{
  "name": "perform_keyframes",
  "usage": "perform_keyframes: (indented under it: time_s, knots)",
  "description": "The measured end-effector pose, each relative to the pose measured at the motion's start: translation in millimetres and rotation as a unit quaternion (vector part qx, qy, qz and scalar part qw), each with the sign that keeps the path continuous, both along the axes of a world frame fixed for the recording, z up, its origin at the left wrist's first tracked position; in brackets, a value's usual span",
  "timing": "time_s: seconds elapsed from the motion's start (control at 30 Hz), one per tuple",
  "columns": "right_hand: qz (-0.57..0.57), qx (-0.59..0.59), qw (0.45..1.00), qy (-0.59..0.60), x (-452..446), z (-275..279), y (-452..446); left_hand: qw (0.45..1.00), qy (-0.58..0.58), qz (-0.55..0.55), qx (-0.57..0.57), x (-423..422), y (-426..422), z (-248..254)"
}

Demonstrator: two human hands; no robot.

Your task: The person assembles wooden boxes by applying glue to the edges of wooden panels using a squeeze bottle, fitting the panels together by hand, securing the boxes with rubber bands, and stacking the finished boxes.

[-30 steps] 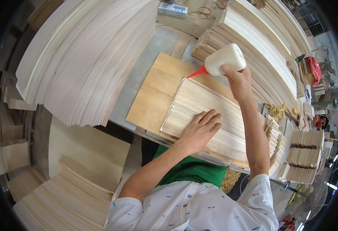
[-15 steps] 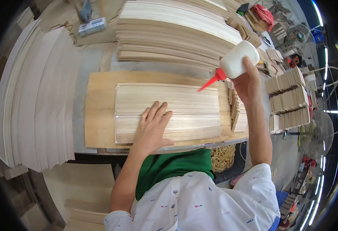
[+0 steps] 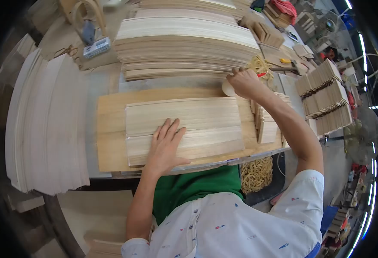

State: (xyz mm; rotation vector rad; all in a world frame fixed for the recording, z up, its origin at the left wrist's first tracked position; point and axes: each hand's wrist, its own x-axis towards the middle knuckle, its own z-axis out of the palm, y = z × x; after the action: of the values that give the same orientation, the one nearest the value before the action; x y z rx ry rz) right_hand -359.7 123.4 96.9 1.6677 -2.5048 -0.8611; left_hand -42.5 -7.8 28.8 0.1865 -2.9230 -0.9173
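My left hand [image 3: 165,148] lies flat with spread fingers on a rectangle of pale thin wood boards [image 3: 210,116], near its front edge. Beneath the boards is a larger plywood sheet [image 3: 109,129]. My right hand [image 3: 247,82] is wrapped around a white squeeze bottle [image 3: 228,89] just past the back right corner of the boards. Most of the bottle is hidden by the hand. Its red nozzle [image 3: 262,75] sticks out to the right, towards a bundle of rubber bands [image 3: 260,65].
Long boards are stacked at the back [image 3: 184,45], with another stack [image 3: 47,124] on the left. Small wooden slats [image 3: 268,124] stand close on the right, beside more bundled slats [image 3: 324,92]. A small boxed device [image 3: 97,47] sits at the back left.
My right hand has brought the bottle down and left, towards the table. The nozzle has swung from pointing down-left to pointing right. My left hand stays flat on the boards.
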Motion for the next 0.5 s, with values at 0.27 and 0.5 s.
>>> perform_keyframes:
  time_s: [0.27,0.5]
  knots:
    - [0.058,-0.052,0.997,-0.003,15,0,-14,1.0,0.029,0.003,-0.007,4,-2,-6]
    - [0.159,-0.244,0.953,-0.078,33,8,-5,0.998,0.042,-0.009,-0.041,24,-6,7]
